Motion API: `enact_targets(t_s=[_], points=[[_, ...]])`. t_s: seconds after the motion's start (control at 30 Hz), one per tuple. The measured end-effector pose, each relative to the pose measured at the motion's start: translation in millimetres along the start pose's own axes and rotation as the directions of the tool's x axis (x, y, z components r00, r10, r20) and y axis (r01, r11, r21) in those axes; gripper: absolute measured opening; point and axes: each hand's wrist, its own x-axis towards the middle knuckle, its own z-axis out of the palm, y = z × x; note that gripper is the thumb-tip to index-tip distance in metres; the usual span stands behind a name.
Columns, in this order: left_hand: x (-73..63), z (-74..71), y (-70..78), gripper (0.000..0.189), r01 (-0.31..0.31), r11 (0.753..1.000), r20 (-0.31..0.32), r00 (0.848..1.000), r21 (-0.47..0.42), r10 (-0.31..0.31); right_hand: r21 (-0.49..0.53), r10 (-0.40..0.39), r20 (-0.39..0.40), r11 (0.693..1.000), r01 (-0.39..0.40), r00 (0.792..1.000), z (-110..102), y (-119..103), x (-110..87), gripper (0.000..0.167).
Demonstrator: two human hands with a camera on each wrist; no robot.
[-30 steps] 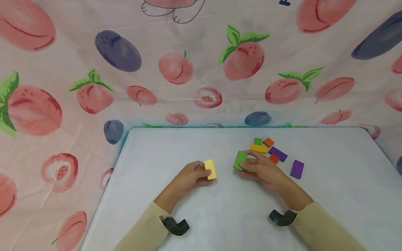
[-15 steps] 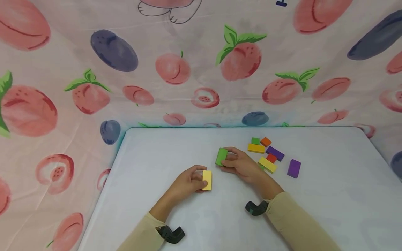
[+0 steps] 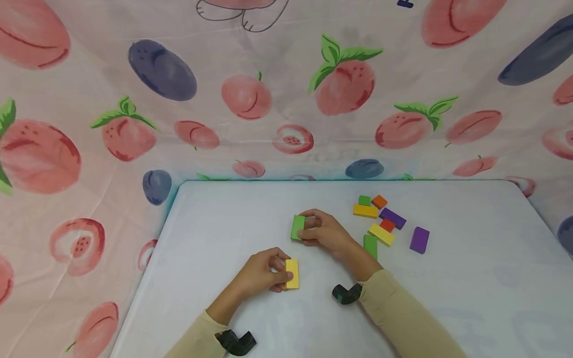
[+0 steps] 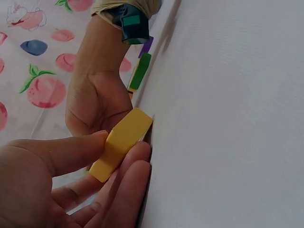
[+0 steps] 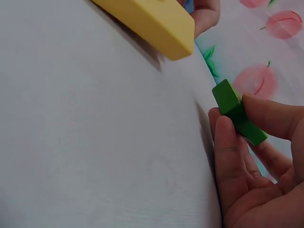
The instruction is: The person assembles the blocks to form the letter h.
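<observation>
My left hand [image 3: 264, 271] pinches a yellow block [image 3: 292, 274] between thumb and fingers, low over the white table. The same yellow block [image 4: 121, 144] shows large in the left wrist view. Farther back and a little to the right, my right hand [image 3: 327, 232] grips a green block [image 3: 297, 227]. In the right wrist view the thumb presses one side of this green block [image 5: 239, 113], with the fingers on the other. A small gap separates the two held blocks. Whether either block touches the table I cannot tell.
Right of my right hand lie loose blocks on the white table [image 3: 215, 219]: a yellow one [image 3: 381, 234], a green one [image 3: 370, 247], a red one [image 3: 387, 225] and several others. A purple block [image 3: 420, 240] lies apart. Behind hangs a fruit-patterned cloth [image 3: 201, 89].
My right hand has carried the green block leftward, away from the loose blocks, uncovering a yellow and a green one. My left hand has drawn the yellow block nearer and slightly left.
</observation>
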Motion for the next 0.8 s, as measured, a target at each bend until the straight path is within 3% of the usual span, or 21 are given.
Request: enact_targets(t_s=[0.27, 0.57, 0.8], points=[[-6.7, 1.7, 1.4, 0.037, -0.039, 0.994, -0.011, 0.999, 0.103, 0.041, -0.148, 0.002, 0.004, 0.989, -0.001, 1.000, 6.4, 1.0, -7.9, 0.052], [-3.1, 5.6, -8.9, 0.034, -0.111, 0.968, -0.031, 0.992, 0.224, 0.121, -0.216, 0.011, 0.027, 0.976, -0.005, 1.000, 7.7, -0.9, -15.4, 0.048], [-0.8, 4.6, -14.8, 0.036, -0.116, 0.973, -0.020, 0.992, 0.199, 0.123, -0.270, 0.015, 0.030, 0.963, -0.007, 0.999, 5.7, -1.5, -16.5, 0.048]])
